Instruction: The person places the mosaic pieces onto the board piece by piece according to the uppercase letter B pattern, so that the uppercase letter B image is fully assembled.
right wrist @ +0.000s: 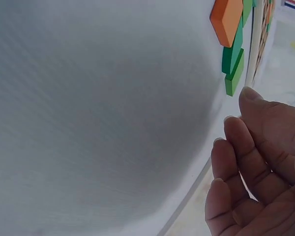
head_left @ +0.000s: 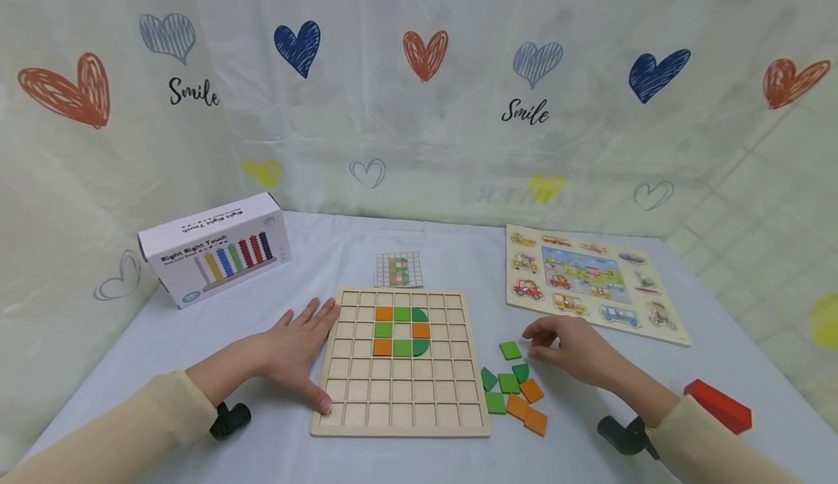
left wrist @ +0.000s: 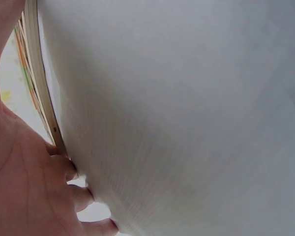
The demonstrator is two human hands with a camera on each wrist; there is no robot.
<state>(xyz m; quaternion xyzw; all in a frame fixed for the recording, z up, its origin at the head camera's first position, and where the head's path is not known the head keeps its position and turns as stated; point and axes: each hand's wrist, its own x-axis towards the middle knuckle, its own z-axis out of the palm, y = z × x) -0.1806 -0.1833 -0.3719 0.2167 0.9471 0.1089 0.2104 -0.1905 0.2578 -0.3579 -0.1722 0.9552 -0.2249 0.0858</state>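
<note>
A wooden grid board [head_left: 401, 392] lies flat on the table. Orange, green and dark green tiles [head_left: 402, 348] form a ring around one bare cell in its upper middle. My left hand [head_left: 288, 356] is spread along the board's left edge, thumb near the lower corner; the left wrist view shows its palm beside the board's side. To the right of the board lie several loose tiles [head_left: 517, 407]. My right hand [head_left: 579, 349] is just right of a loose green square tile [head_left: 511, 351], apart from it. Its fingers [right wrist: 239, 142] are loosely bent, with nothing between them.
Behind the board lies a small pattern card [head_left: 399, 270]. A white toy box [head_left: 216, 251] stands back left. Back right is a vehicle picture puzzle [head_left: 592, 280], near the right hand. A red block [head_left: 719, 405] sits beside the right sleeve.
</note>
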